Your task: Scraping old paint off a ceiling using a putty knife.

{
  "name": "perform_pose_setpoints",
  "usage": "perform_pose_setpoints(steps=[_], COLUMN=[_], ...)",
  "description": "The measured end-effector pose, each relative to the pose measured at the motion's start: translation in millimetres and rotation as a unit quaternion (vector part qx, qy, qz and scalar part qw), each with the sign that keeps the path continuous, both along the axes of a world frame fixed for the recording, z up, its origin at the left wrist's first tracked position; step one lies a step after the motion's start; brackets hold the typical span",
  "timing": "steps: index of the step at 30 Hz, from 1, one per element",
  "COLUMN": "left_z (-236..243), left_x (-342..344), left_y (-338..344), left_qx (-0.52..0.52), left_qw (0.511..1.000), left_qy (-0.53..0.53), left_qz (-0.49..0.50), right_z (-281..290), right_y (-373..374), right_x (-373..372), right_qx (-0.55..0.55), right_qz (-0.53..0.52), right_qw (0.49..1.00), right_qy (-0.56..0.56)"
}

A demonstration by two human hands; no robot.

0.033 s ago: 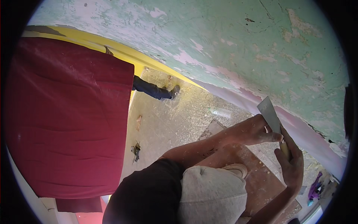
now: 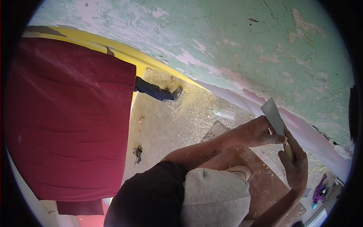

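Both my hands are at a putty knife (image 2: 274, 116) with a flat grey metal blade and a pale handle, held up close to the wall at the right. My left hand (image 2: 259, 133) is closed at the lower part of the blade, its thumb lying near where blade meets handle; some of its fingers are hidden. Around the handle, my right hand (image 2: 297, 166) is closed from the right side, with its fingers along the far edge. The blade points up and to the left, in front of the wall (image 2: 234, 45), whose green paint is peeling in pale patches.
A large dark red cloth (image 2: 72, 117) hangs at the left. Past its edge, another person's leg (image 2: 155, 90) and shoe show. A clear bottle (image 2: 225, 114) lies on the dusty floor (image 2: 159, 125). Below me is a brown, speckled board (image 2: 264, 185). Purple scraps (image 2: 320, 191) lie at lower right.
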State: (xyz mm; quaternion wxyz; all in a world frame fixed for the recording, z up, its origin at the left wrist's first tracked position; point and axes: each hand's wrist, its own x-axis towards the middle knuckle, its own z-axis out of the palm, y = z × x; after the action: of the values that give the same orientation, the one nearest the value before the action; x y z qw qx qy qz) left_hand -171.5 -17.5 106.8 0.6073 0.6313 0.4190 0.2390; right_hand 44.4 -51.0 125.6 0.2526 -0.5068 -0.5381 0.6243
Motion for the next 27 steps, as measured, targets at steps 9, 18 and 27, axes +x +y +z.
perform_pose_setpoints(steps=[9, 18, 27], left_z=[2, 59, 214], left_x=[2, 38, 92], left_y=[2, -3, -18], left_qx=[-0.029, 0.085, 0.352], left_qw=[0.993, 0.983, 0.919], left_qy=[-0.064, -0.127, 0.141], left_qz=[0.100, 0.097, -0.103], right_z=[16, 42, 123], right_y=[3, -9, -52], right_x=[-13, 4, 56], right_qx=[-0.035, 0.117, 0.343], right_qz=[0.024, -0.113, -0.188], right_qw=[0.999, 0.975, 0.894], right_qy=[0.032, 0.151, 0.218])
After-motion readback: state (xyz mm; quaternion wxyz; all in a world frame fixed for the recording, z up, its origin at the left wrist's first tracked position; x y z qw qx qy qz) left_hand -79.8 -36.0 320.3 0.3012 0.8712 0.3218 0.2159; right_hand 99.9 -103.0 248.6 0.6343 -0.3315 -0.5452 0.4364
